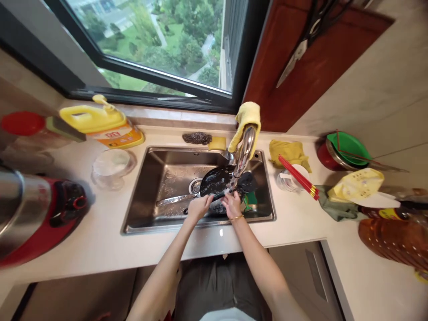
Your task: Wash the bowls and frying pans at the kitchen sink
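My left hand [199, 207] is closed around the dark handle of a black spatula [246, 181], over the sink [133, 214]. My right hand [233, 205], with a thin gold bracelet at the wrist, has its fingers curled on the same utensil closer to its broad head. Just above my right hand ends the chrome faucet [246, 147], and water appears to run onto the utensil. Beneath both hands lies a wet black pan [214, 180]. A metal handle [177, 199] reaches left from the pan's side. Something green [250, 199] rests at the right in the sink.
Yellow cloth [250, 113] drapes the faucet. Behind the sink are a steel scrubber [197, 138] and a yellow sponge [218, 143]. A yellow detergent jug [113, 129] and red appliance [50, 214] stand left. Red chopsticks [297, 176] lie on a container at right, near a green basin [351, 149].
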Motion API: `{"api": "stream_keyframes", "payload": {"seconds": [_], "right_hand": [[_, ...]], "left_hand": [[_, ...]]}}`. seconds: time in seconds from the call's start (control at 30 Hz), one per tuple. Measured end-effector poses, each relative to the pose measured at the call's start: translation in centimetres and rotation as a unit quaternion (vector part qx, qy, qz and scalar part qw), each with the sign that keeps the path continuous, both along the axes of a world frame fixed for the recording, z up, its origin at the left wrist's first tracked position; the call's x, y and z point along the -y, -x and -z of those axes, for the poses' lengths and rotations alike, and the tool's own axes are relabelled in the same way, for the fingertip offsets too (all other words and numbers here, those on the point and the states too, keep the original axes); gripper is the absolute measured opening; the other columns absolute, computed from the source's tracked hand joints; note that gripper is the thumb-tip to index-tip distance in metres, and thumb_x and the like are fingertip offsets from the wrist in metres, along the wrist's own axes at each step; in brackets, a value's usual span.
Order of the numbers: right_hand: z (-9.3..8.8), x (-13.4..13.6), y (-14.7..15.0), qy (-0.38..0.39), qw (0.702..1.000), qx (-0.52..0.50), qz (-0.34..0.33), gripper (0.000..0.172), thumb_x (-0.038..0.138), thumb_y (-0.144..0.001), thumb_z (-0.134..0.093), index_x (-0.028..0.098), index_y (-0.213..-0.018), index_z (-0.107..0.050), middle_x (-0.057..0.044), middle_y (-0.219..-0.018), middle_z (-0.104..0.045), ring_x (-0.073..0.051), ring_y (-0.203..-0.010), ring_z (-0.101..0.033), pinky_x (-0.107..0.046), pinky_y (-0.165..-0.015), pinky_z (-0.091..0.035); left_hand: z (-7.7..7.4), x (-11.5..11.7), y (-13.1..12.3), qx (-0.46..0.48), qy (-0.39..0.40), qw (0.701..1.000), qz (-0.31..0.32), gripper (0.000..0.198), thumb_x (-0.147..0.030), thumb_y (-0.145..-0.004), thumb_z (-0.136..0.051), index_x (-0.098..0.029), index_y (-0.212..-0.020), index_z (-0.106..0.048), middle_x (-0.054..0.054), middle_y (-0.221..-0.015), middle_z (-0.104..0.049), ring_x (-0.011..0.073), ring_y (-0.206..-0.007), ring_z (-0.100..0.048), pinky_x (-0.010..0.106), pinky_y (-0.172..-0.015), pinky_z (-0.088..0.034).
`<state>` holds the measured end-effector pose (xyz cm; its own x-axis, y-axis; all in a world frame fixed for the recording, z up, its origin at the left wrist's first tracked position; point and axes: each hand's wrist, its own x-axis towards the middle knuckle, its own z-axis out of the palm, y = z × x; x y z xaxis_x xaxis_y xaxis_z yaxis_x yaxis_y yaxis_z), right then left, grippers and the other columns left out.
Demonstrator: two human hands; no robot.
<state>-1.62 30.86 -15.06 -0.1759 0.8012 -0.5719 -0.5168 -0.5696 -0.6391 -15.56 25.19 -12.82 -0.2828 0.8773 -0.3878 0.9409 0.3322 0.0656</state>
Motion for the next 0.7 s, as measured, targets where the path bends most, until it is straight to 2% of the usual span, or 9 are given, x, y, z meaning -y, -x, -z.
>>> {"api": "stream_keyframes", "payload": {"seconds": [0.07,0.13,0.2,0.3,0.4,0.5,0.57,0.63,0.7], "right_hand": [[0.1,0.2,-0.5,-0.009,0.999,0.042,-0.032,0.045,0.049,-0.059,-0.074,0.021,-0.076,-0.043,0.004,-0.068,-0.060,-0.008,-0.054,-0.051,-0.018,-0.051,-0.039],[-0.2,-0.1,-2.4,-0.076,0.988,0.134,-0.031,0.040,0.054,-0.067,-0.066,0.020,-0.071,-0.044,0.003,-0.066,-0.058,-0.008,-0.055,-0.048,-0.018,-0.050,-0.037],[-1.1,-0.6,-5.3,-0.176,0.951,0.253,-0.034,0.039,0.054,-0.074,-0.061,0.019,-0.064,-0.045,0.003,-0.060,-0.052,-0.009,-0.055,-0.044,-0.020,-0.052,-0.036],[-4.4,-1.9,-10.4,-0.283,0.878,0.382,-0.060,0.043,0.051,-0.081,-0.055,0.019,-0.055,-0.044,0.004,-0.052,-0.042,-0.009,-0.052,-0.036,-0.023,-0.052,-0.033],[-9.6,-4.6,-16.4,-0.299,0.866,0.402,-0.013,0.043,0.051,-0.082,-0.057,0.019,-0.056,-0.045,0.003,-0.052,-0.046,-0.010,-0.051,-0.040,-0.024,-0.051,-0.034],[-14.8,-9.5,-24.4,-0.305,0.872,0.365,0.114,0.039,0.050,-0.074,-0.069,0.019,-0.063,-0.049,-0.001,-0.060,-0.059,-0.013,-0.056,-0.056,-0.027,-0.056,-0.045],[-16.9,-14.0,-31.0,-0.306,0.867,0.332,0.211,0.035,0.049,-0.074,-0.070,0.019,-0.079,-0.053,-0.005,-0.078,-0.067,-0.016,-0.066,-0.065,-0.029,-0.060,-0.051],[-17.2,-19.1,-37.8,-0.307,0.844,0.333,0.286,0.032,0.045,-0.077,-0.067,0.023,-0.095,-0.051,-0.005,-0.092,-0.068,-0.016,-0.072,-0.067,-0.030,-0.066,-0.055],[-15.7,-24.4,-43.9,-0.270,0.827,0.367,0.331,0.024,0.042,-0.083,-0.058,0.026,-0.098,-0.048,-0.005,-0.093,-0.068,-0.015,-0.075,-0.069,-0.030,-0.071,-0.055]], "left_hand": [[0.5,1.0,0.3,0.018,0.007,0.998,0.057,0.048,-0.044,-0.098,-0.022,-0.020,-0.108,-0.063,0.010,-0.100,-0.072,0.0221,-0.099,-0.064,0.034,-0.090,-0.040],[1.3,1.8,-0.3,0.014,0.010,0.995,0.094,0.040,-0.037,-0.096,-0.033,-0.020,-0.122,-0.057,0.012,-0.117,-0.067,0.0248,-0.113,-0.057,0.042,-0.100,-0.033],[2.0,2.1,-1.9,-0.008,0.029,0.994,0.103,0.043,-0.032,-0.092,-0.042,-0.018,-0.133,-0.050,0.015,-0.134,-0.056,0.0287,-0.127,-0.047,0.049,-0.105,-0.028],[1.8,1.6,-5.2,-0.026,0.058,0.993,0.098,0.046,-0.033,-0.091,-0.044,-0.017,-0.134,-0.051,0.017,-0.141,-0.049,0.0321,-0.133,-0.039,0.053,-0.107,-0.025],[0.3,0.3,-8.1,-0.004,0.062,0.992,0.106,0.044,-0.036,-0.092,-0.040,-0.017,-0.130,-0.054,0.015,-0.134,-0.056,0.0298,-0.128,-0.046,0.047,-0.104,-0.033],[-0.8,-1.3,-10.1,0.054,0.079,0.990,0.104,0.043,-0.036,-0.093,-0.038,-0.017,-0.128,-0.055,0.014,-0.129,-0.060,0.0271,-0.119,-0.055,0.038,-0.095,-0.043],[-0.7,-2.0,-11.1,0.098,0.088,0.987,0.089,0.043,-0.037,-0.093,-0.038,-0.016,-0.127,-0.055,0.013,-0.127,-0.061,0.0258,-0.116,-0.058,0.035,-0.093,-0.045],[0.0,-2.4,-12.1,0.131,0.084,0.985,0.072,0.043,-0.036,-0.093,-0.037,-0.016,-0.126,-0.056,0.013,-0.128,-0.061,0.0245,-0.117,-0.058,0.033,-0.096,-0.044],[1.1,-2.7,-13.0,0.152,0.074,0.984,0.054,0.043,-0.035,-0.092,-0.037,-0.014,-0.124,-0.057,0.013,-0.128,-0.061,0.0234,-0.119,-0.057,0.033,-0.100,-0.042]]}}
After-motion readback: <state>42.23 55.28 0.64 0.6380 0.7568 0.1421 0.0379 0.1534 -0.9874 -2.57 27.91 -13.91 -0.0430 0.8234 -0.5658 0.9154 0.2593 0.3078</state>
